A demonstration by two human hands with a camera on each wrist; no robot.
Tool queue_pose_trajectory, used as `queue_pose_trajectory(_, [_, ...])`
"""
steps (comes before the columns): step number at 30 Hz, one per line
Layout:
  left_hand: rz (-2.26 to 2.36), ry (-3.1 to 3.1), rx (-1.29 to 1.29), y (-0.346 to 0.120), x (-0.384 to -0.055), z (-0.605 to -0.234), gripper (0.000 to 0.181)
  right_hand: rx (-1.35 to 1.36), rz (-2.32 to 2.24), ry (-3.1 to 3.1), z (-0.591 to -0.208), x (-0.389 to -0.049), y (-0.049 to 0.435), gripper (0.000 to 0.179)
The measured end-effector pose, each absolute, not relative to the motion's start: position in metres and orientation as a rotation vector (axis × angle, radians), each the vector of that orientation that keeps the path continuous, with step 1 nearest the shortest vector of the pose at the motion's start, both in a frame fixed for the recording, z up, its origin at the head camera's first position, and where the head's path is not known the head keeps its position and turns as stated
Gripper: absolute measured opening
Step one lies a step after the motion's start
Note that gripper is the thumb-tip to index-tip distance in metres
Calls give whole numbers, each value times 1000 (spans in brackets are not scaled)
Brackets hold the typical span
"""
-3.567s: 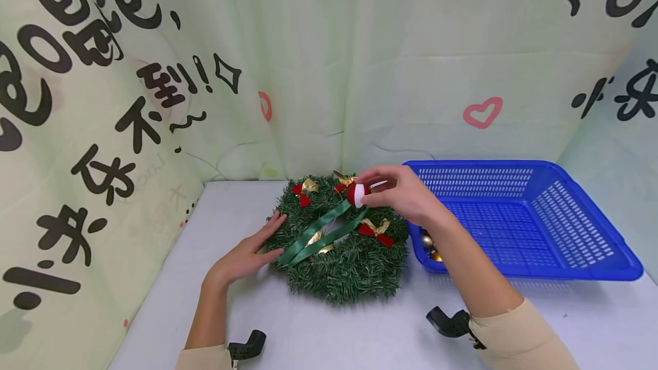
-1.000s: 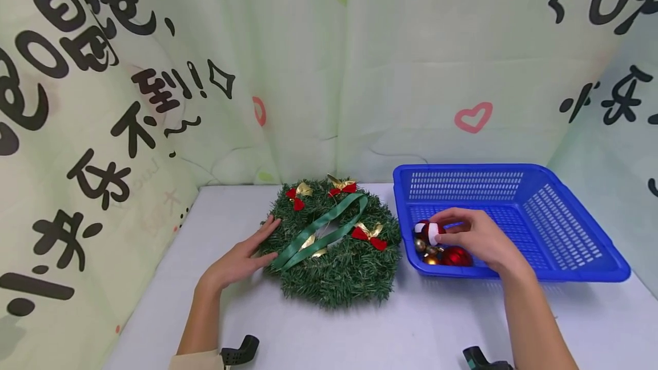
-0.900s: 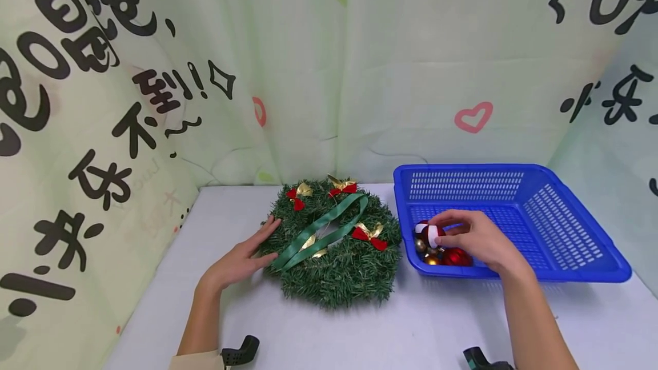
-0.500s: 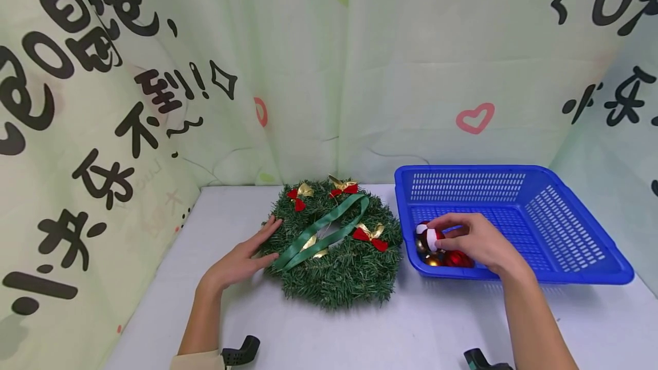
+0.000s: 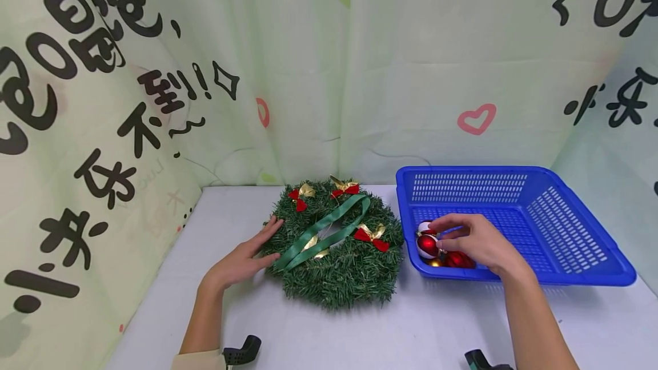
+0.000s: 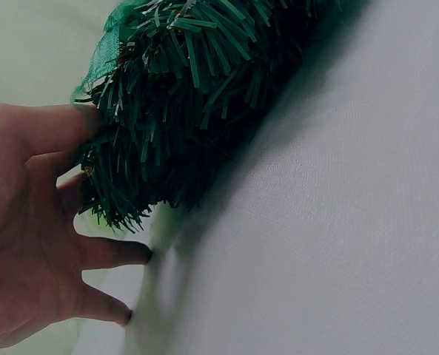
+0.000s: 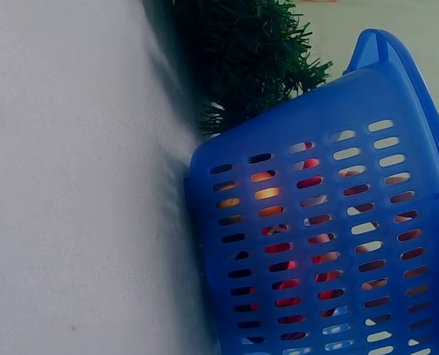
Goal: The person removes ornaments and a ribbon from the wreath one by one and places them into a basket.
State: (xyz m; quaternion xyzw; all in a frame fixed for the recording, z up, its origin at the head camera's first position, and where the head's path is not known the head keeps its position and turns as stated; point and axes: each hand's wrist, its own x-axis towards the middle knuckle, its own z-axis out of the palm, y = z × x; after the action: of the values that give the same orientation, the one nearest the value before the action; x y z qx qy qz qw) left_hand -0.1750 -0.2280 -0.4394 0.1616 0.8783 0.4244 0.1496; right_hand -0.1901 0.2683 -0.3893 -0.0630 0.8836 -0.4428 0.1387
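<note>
A green wreath with red and gold bows and a looped green ribbon lies on the table. Along its left side my left hand rests with spread fingers, the thumb touching the needles in the left wrist view. My right hand reaches into the blue basket, fingers bent and tips apart. Just beyond the fingertips sits a red and white Christmas ball. Around it are another white and red ball, a gold ball and a red ball, partly covered by the hand.
The basket stands right of the wreath, its slotted wall filling much of the right wrist view. Behind the white table hangs a pale green printed curtain.
My right hand has carried the red and white ball from the wreath to the basket. The ball has since turned and slipped down left, out of the fingertips. The left hand stays on the wreath.
</note>
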Motion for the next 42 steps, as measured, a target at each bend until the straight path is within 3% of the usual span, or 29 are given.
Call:
queue_pose_trajectory(24, [1218, 2531, 482, -228, -175, -440, 75, -213, -1329, 2597, -387, -189, 268, 41])
queue_pose_trajectory(42, [1215, 2530, 470, -228, -174, -440, 75, -190, -1486, 2739, -378, -185, 261, 52])
